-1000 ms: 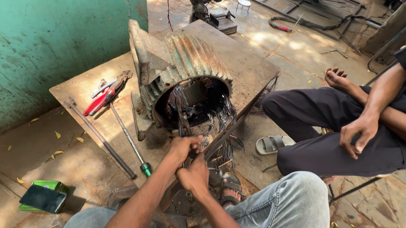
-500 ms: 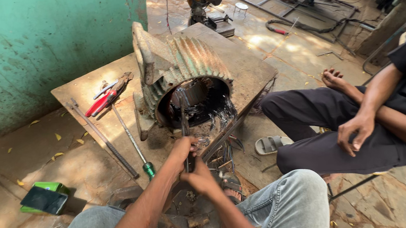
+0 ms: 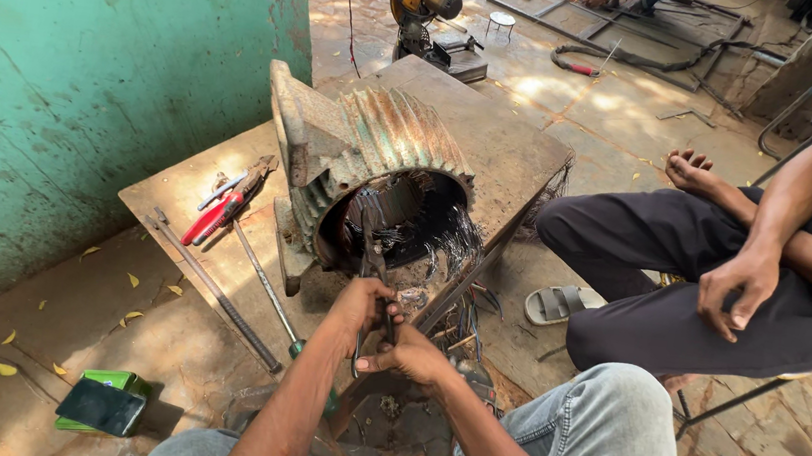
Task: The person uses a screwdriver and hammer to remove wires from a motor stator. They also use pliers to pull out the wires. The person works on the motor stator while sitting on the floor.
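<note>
Your low wooden table [image 3: 495, 142] is carrying the ribbed motor housing [image 3: 372, 169], with red-handled pliers [image 3: 216, 213], a screwdriver [image 3: 264, 289] and a metal rod [image 3: 214, 288] lying alongside.

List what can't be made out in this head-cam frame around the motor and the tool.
- Tool tips: the long-handled tool reaches into the motor housing; its working end is lost in the dark bore among the wires.
- Grip: the left hand and right hand overlap on the handles, so finger placement is unclear.
- Seated person: cut off by the right edge.
- Green box: too small to identify.
</note>
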